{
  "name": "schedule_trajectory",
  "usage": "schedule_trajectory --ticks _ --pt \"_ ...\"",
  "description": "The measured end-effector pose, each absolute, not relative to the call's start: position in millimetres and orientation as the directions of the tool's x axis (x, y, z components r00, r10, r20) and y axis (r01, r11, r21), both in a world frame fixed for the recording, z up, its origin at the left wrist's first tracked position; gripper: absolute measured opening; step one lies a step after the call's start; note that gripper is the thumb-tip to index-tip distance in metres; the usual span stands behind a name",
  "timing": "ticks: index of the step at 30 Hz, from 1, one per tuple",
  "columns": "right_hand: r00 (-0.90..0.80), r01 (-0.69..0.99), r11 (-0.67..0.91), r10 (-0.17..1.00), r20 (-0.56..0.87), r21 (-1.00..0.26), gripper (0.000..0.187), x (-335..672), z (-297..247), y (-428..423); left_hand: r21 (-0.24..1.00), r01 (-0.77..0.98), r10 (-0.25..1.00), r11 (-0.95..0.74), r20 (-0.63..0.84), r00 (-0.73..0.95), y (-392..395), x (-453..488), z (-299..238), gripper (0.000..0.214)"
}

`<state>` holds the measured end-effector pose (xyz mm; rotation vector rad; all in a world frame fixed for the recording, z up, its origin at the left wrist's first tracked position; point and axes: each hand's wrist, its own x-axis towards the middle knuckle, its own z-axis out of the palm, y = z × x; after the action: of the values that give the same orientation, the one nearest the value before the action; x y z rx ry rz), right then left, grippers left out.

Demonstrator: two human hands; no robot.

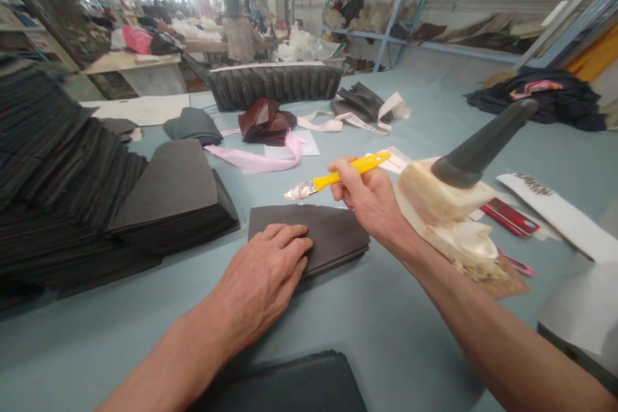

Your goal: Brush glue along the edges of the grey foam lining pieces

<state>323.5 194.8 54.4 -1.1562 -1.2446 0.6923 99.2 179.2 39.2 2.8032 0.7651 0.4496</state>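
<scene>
My left hand (277, 264) lies flat, palm down, on a small stack of dark fabric pieces (333, 235). In my right hand (369, 196) is a yellow-handled paintbrush (333, 179), held just above the far edge of that stack. The brush's bristles, at its left end, are coated in something whitish. Right of my right hand stands a glue-crusted, cream-coloured container (434, 196) with a dark, thick handle-like piece (483, 148) slanting out of it. A taller stack of dark pieces (168, 187) sits to the left.
Big piles of dark pieces (43, 187) fill the left side. Pink cloth (255, 158), a brown bundle (265, 121) and a row of folded dark pieces (275, 87) lie farther back. A red box (510, 215) is at right; a person (236, 32) is in the background.
</scene>
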Motion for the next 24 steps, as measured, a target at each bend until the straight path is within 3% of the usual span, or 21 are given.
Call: schedule_trajectory --ticks 11,17,24 --pt "-0.029 0.243 0.414 0.907 0.42 -0.877 0.036 287.3 48.3 224.5 0.309 0.493 0.549 -0.813 0.128 0.826 175.5 101.7 49.6 0.034" --pt "-0.132 0.287 0.472 0.881 0.454 -0.834 0.038 274.8 52.0 232.1 0.342 0.519 0.574 -0.783 0.075 0.816 174.0 102.6 48.8 0.035" --pt "-0.189 0.284 0.476 0.879 0.438 -0.832 0.056 274.4 55.7 231.9 0.376 0.527 0.579 -0.762 0.03 0.815 174.4 101.8 51.8 0.039"
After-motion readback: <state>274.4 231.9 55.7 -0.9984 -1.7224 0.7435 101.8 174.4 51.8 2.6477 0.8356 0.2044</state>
